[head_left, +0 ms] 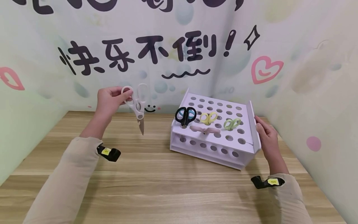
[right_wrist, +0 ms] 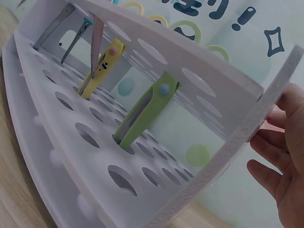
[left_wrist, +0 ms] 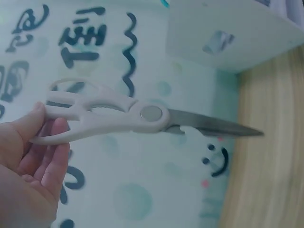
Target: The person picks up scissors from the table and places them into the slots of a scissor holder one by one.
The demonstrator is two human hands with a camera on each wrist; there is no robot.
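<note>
My left hand [head_left: 109,101] pinches one handle loop of white kitchen scissors [head_left: 140,115]. Their metal blades point down, above the table and left of the rack. My right hand [head_left: 267,133] rests its fingers against the outer face of the side panel [head_left: 254,129] of a white rack with rows of round holes. Several scissors stand in the rack: black scissors [head_left: 184,119] in front of blue-handled ones, yellow scissors [head_left: 207,119], pink scissors [head_left: 204,130] and green scissors [head_left: 230,126]. In the right wrist view, the green scissors' sheathed blades [right_wrist: 151,107] reach down into a lower hole.
The rack stands at an angle on the wooden table [head_left: 139,186], right of centre. Close behind it is a printed wall sheet [head_left: 112,28] with dark lettering, and more sheeting encloses both sides. Black camera straps [head_left: 113,154] circle the wrists.
</note>
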